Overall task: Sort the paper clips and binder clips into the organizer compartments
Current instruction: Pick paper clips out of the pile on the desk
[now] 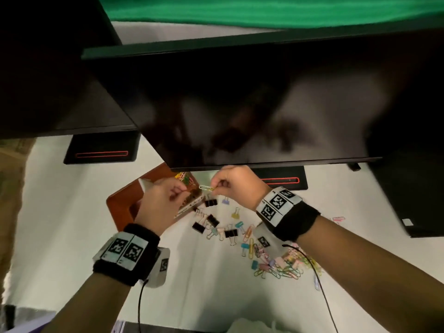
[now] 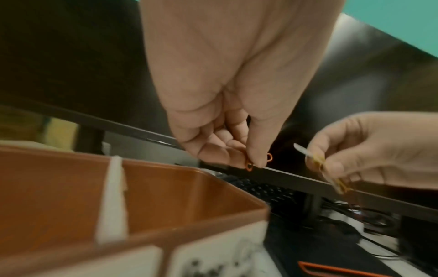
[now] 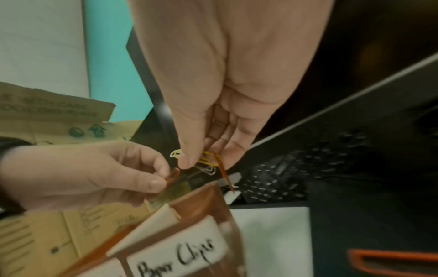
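Note:
Above the brown organizer [image 1: 117,207], my left hand [image 1: 179,191] pinches an orange paper clip [image 2: 249,166] between thumb and forefinger. Just to its right, my right hand [image 1: 217,186] pinches a small bunch of paper clips [image 1: 206,187] in yellow, white and silver [image 3: 207,164]. The two hands are close but apart. The organizer's wall [image 2: 189,189] has a white divider [image 2: 113,196], and a white label [image 3: 177,251] on its front reads "Paper Clips". Coloured paper clips lie in its far compartment [image 1: 185,179]. Loose black and pastel binder clips [image 1: 211,221] and coloured paper clips [image 1: 286,267] lie scattered on the white table.
A large dark monitor [image 1: 240,104] hangs just over the hands, and a second one [image 1: 48,68] stands at the left. Black stands with red outlines [image 1: 101,153] sit behind. A black keyboard [image 3: 284,178] lies beyond the organizer. A cardboard box [image 3: 47,116] stands at the left.

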Tool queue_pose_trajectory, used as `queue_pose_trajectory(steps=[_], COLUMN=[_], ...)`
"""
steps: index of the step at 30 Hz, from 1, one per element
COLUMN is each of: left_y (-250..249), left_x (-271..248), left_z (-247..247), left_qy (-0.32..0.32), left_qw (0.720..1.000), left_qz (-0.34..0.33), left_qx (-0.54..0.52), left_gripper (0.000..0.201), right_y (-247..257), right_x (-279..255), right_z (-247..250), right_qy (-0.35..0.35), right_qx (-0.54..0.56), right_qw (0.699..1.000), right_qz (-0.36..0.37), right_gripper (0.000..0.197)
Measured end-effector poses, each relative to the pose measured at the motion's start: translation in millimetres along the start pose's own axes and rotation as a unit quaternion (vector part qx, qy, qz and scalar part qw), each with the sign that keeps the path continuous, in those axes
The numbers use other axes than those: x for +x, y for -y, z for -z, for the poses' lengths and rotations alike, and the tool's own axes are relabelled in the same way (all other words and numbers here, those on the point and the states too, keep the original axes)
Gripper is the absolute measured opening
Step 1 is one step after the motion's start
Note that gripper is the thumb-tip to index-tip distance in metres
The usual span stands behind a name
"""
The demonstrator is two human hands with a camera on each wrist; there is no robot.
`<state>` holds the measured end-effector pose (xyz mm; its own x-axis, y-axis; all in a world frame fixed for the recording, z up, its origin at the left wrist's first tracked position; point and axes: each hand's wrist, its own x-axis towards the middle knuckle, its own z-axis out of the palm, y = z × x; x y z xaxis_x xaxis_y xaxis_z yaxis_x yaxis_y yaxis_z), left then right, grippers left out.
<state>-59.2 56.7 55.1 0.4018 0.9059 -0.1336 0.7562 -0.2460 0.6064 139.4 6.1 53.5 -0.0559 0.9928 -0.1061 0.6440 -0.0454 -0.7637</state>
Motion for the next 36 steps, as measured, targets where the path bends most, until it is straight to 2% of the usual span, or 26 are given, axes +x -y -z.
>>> queue_pose_trajectory(steps=[4,6,9,13,16,22,26,36], left_y=[26.9,42.9,67.4,87.4,95.2,101.9,103.3,101.4], left_x=[10.8,7.7,-12.5,-41.1,-41.6,-41.2,-41.5,-40.7], left_z=[16.7,23.0,33.0,25.4,17.8,14.4,11.6,12.2], left_qy=[0.011,0.003,-0.031,0.044,0.082,0.08,0.069,0.062], left_qw=[0.999,1.0,0.999,0.998,0.996,0.997,0.997,0.998], left_qz=[0.031,0.027,0.023,0.044,0.017,-0.008,-0.018,-0.024], left_qx=[-0.014,0.015,0.035,-0.012,0.0,-0.005,0.0,-0.012], left_gripper=[0.015,0.025,0.023,0.022,0.019,0.02,0.022,0.024], right_y=[39.9,46.1,44.4,45.6,46.7,44.3,40.8,43.8], right_x=[44.5,58.7,67.5,80.1,95.8,113.9,117.3,113.7], right_z=[-42.1,-61.6,-78.6,-94.5,-105.4,-125.0,-128.5,-121.3], right_qy=[-0.026,0.013,0.077,0.166,0.217,0.283,0.282,0.255], right_qx=[0.01,-0.026,-0.082,-0.154,-0.175,-0.24,-0.256,-0.241], right_qw=[1.0,0.999,0.992,0.973,0.958,0.927,0.923,0.934], right_qz=[0.009,-0.027,-0.059,-0.04,-0.059,-0.065,-0.062,-0.068], right_gripper=[0.013,0.019,0.027,0.031,0.032,0.027,0.014,0.017])
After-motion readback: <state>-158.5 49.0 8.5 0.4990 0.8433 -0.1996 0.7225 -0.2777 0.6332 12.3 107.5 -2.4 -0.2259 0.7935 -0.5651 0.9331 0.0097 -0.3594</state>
